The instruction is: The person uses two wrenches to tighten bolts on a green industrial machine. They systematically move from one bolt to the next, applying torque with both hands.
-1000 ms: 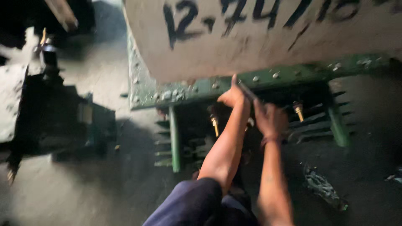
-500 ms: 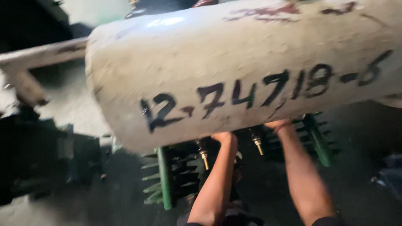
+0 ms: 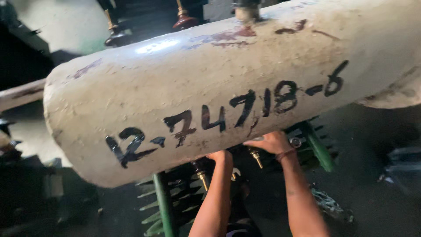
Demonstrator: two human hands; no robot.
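Observation:
A big dirty-white cylindrical tank point(image 3: 228, 87) with black hand-painted marks fills the head view. Both my arms reach under it toward a green metal frame point(image 3: 163, 206) with cooling fins and brass studs point(image 3: 256, 159). My left hand point(image 3: 220, 155) is almost entirely hidden beneath the tank; only the wrist and heel show, beside another brass stud point(image 3: 201, 177). My right hand point(image 3: 268, 143) lies back-up against the tank's underside, fingers stretched to the left, just above a stud. A thin band circles that wrist. Anything under its palm is hidden.
Dark insulators with brass tips point(image 3: 183, 19) stand behind the tank's top. A pale bar point(image 3: 19, 94) sticks out at the left. Dark machinery point(image 3: 26, 188) sits low left, and grimy floor with scrap point(image 3: 329, 204) lies at the right.
The view has tilted upward, so the tank now covers more of the picture and hides most of the green frame. Both hands stay under it by the studs; my left hand has slid further out of sight.

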